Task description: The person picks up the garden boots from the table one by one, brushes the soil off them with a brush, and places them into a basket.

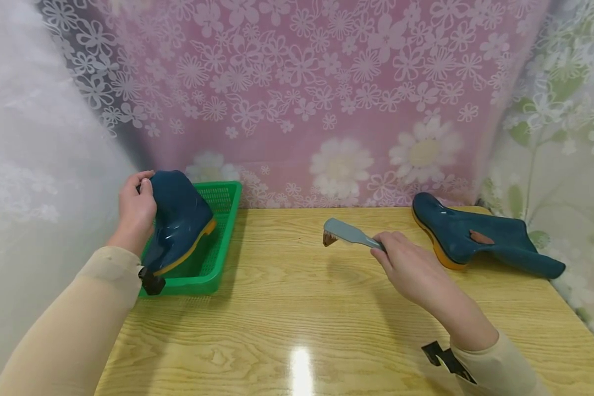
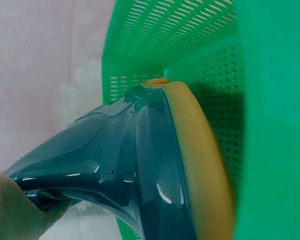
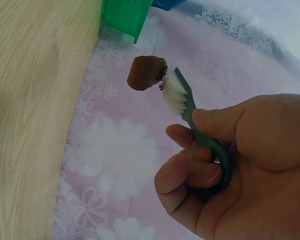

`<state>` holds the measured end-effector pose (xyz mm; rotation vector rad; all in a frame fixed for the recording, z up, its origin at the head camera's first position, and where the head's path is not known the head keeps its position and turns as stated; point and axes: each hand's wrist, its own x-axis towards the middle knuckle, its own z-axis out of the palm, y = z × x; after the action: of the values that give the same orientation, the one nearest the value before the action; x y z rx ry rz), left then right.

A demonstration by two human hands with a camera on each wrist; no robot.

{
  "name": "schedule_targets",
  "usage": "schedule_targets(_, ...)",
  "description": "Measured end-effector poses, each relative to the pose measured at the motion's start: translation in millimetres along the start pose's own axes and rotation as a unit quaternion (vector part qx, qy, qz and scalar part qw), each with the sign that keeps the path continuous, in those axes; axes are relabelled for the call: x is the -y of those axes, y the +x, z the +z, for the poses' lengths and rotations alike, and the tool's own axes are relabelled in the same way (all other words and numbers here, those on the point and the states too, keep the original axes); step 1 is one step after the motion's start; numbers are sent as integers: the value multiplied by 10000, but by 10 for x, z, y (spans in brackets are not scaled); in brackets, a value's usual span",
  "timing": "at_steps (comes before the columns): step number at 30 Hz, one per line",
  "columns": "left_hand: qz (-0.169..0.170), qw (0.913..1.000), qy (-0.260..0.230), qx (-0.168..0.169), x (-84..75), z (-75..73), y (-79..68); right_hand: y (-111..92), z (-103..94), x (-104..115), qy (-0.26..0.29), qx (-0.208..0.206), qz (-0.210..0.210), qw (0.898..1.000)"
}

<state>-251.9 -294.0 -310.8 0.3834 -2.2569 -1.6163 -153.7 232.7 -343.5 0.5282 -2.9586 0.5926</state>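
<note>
In the head view I count two blue-green rubber boots with yellow soles, one green basket (image 1: 230, 234) and one brush (image 1: 347, 231). The left hand (image 1: 137, 206) has its fingers clamped on the shaft top of the first boot (image 1: 178, 201), which tilts inside the basket at the left of the bench (image 1: 287, 308); I can't tell whether it touches the basket's floor. The right hand (image 1: 416, 269) grips the brush's handle above the bench; one brown lump (image 1: 329, 238) hides most of the bristles. The second boot (image 1: 457, 225) lies on its side at the right, one brown smear (image 1: 482, 237) on it.

From the left wrist, one boot shows, cut off below; only part of the hand appears, its fingertips out of sight. The near basket wall is blurred.

From the right wrist, curled fingers (image 3: 172, 175) enclose the brush handle; white bristles touch the lump. Just one basket corner shows, cut off above.
</note>
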Motion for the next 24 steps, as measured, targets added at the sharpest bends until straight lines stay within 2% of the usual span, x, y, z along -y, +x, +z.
schedule_targets(12, -193, 9998, 98, 50, 206, -79, 35, 1, 21, -13, 22, 17, -118, 9999)
schedule_targets(17, -83, 9993, 325, 159, 277, -140, 32, -14, 30, -11, -23, -19, -122, 9999)
schedule_targets(21, 29, 9956, 805, 482, 299, -222, 53, -26, 25, -16, -67, -66, -123, 9999)
schedule_targets(24, 184, 9883, 1254, 852, 296, -296, 61, -24, 19, -13, -80, -68, -126, 9999)
